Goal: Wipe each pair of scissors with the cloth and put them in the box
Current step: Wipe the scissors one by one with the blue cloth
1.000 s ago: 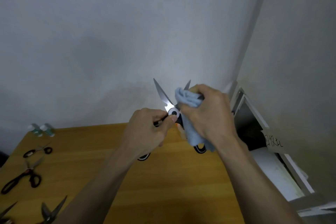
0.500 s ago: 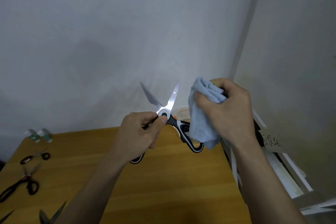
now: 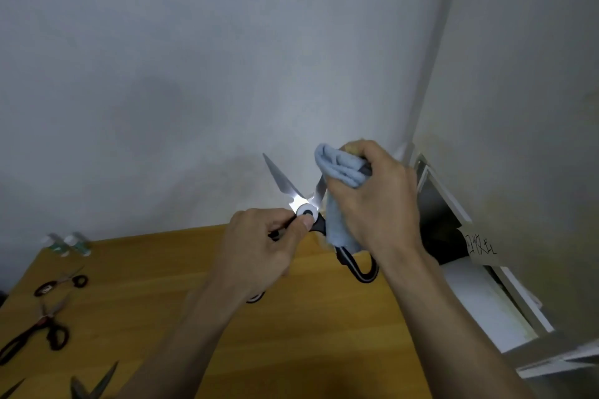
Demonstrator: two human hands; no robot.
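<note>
My left hand [image 3: 259, 246] grips black-handled kitchen scissors [image 3: 291, 191] by one handle, thumb near the round pivot, blades spread and pointing up. My right hand [image 3: 372, 201] holds a folded light-blue cloth [image 3: 340, 172] wrapped round the right blade; that blade's tip is hidden in the cloth. The scissors' other handle loop [image 3: 359, 269] hangs below the cloth. A white box [image 3: 479, 301] stands open past the table's right edge.
Several other scissors lie at the wooden table's [image 3: 324, 350] left side: a small pair [image 3: 61, 283], a black-handled pair [image 3: 35, 332], and dark blades [image 3: 94, 385] at the bottom edge. Two small white bottles [image 3: 66, 244] stand at the back left corner. A handwritten paper label [image 3: 479, 248] hangs over the box.
My right hand, which had pulled the cloth off to the right of the blades, has come back and closed the cloth round the right blade. The left hand keeps holding the scissors.
</note>
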